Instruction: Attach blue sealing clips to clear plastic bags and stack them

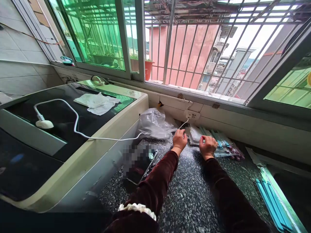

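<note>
My left hand (pixel 179 139) is over the dark speckled countertop (pixel 187 194), its fingers curled together. It is beside a crumpled clear plastic bag (pixel 155 124) and the white cable that runs to the wall. My right hand (pixel 208 146) has its fingers bent into a pinch, near a stack of small clear bags (pixel 194 134). Whatever either hand grips is too small or hidden to make out. Just right of that hand lie clear packets (pixel 225 147) with teal strips and small purplish pieces inside.
Loose teal strips (pixel 274 204) lie at the right beside a dark recess. A phone (pixel 142 166) rests left of my left forearm. On the washing machine (pixel 116 126) are a white cable with plug (pixel 44 124) and a crumpled white tissue (pixel 97 102). A wall socket (pixel 192 115) is behind.
</note>
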The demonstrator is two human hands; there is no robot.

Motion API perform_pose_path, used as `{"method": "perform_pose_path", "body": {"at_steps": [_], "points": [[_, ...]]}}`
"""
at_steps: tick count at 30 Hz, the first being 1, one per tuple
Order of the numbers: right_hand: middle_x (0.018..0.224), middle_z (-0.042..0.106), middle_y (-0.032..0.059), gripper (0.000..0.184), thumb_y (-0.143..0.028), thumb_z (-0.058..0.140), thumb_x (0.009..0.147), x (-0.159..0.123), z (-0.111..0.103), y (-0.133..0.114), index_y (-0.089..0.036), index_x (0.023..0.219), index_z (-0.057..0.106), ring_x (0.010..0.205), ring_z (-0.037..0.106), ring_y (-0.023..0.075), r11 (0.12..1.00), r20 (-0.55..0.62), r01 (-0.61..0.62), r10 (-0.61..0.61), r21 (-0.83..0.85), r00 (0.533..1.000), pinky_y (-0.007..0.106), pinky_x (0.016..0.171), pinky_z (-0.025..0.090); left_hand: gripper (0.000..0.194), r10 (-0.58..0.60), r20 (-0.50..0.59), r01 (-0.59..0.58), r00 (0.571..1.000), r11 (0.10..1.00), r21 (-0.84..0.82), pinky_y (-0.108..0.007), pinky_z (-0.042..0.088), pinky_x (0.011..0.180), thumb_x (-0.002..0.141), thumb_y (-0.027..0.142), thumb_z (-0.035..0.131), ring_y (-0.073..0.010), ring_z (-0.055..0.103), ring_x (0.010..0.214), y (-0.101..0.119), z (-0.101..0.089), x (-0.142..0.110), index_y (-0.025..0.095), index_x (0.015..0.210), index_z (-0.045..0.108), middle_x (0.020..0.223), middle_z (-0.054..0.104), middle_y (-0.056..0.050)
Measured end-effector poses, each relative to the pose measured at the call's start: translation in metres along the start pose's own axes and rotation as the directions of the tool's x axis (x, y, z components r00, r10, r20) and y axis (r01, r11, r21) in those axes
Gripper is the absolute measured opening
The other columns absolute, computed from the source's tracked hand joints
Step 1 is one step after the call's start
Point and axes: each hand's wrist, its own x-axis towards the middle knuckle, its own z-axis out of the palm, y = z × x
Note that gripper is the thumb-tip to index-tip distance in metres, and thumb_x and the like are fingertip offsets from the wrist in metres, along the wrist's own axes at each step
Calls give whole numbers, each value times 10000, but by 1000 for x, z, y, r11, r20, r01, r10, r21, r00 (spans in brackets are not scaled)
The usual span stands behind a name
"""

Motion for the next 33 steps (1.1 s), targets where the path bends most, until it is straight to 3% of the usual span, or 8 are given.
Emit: {"method": "perform_pose_path", "body": {"at_steps": [4, 8, 10, 14, 21, 25, 30, 33], "points": [[875, 648, 89, 256, -289, 437, 844, 7, 2, -79, -168, 874, 661, 860, 511, 219, 967, 215, 174, -213, 184, 953, 316, 752, 321, 300, -70, -255, 83, 965, 996, 40, -349, 401, 918, 764, 133, 481, -234, 534, 1005, -15, -57, 35, 144, 1048, 575, 1023, 577, -122], [918, 646, 65, 237, -332, 505, 822, 13, 13, -153, -197, 940, 661, 876, 511, 196, 935, 281, 233, -307, 267, 909, 282, 763, 345, 366, -278, -476, 320, 834, 947, 7, -401, 354, 973, 729, 84, 482, -277, 470, 1143, -41, -103, 54, 101, 1090, 541, 1154, 527, -188], [939, 642, 77, 247, -347, 526, 809, 15, 20, -179, -198, 952, 662, 881, 506, 206, 936, 296, 223, -301, 271, 907, 290, 737, 345, 402, -359, -483, 394, 799, 918, -30, -416, 330, 997, 704, 64, 495, -283, 451, 1181, -52, -113, 56, 102, 1103, 526, 1195, 507, -202], [853, 640, 83, 170, -301, 553, 795, 17, 27, -205, -196, 844, 677, 847, 495, 211, 943, 308, 211, -288, 258, 907, 294, 685, 320, 484, -471, -410, 477, 781, 874, -96, -429, 290, 1029, 672, 73, 540, -308, 363, 1276, -64, -116, 55, 79, 1153, 481, 1282, 443, -241], [847, 629, 86, 240, -267, 451, 867, 31, 1, -191, -190, 798, 668, 832, 470, 202, 937, 196, 244, -295, 249, 935, 303, 683, 289, 514, -522, -425, 461, 740, 853, -245, -433, 275, 1034, 739, 165, 530, -315, 352, 1288, -59, -126, 55, 62, 1230, 421, 1304, 433, -264], [851, 630, 74, 246, -265, 444, 874, 40, -25, -165, -192, 808, 669, 817, 468, 189, 928, 115, 270, -307, 258, 945, 298, 720, 303, 423, -558, -395, 434, 730, 825, -363, -389, 379, 929, 823, 266, 456, -278, 507, 1145, -46, -130, 52, 87, 1207, 451, 1186, 549, -220], [822, 633, 53, 252, -278, 444, 871, 40, -66, -127, -198, 775, 664, 796, 473, 177, 906, -18, 326, -334, 270, 943, 281, 760, 319, 353, -542, -257, 377, 800, 788, -486, -285, 448, 678, 872, 396, 369, -177, 600, 732, -18, -128, 39, 143, 844, 614, 764, 644, -77], [824, 636, 51, 256, -303, 447, 871, 32, -98, -101, -200, 779, 662, 800, 474, 175, 898, -66, 370, -365, 239, 929, 280, 773, 321, 354, -498, -138, 285, 856, 678, -678, -238, 419, 593, 852, 416, 404, -123, 542, 608, 7, -129, 24, 148, 739, 607, 654, 596, -24]]}}
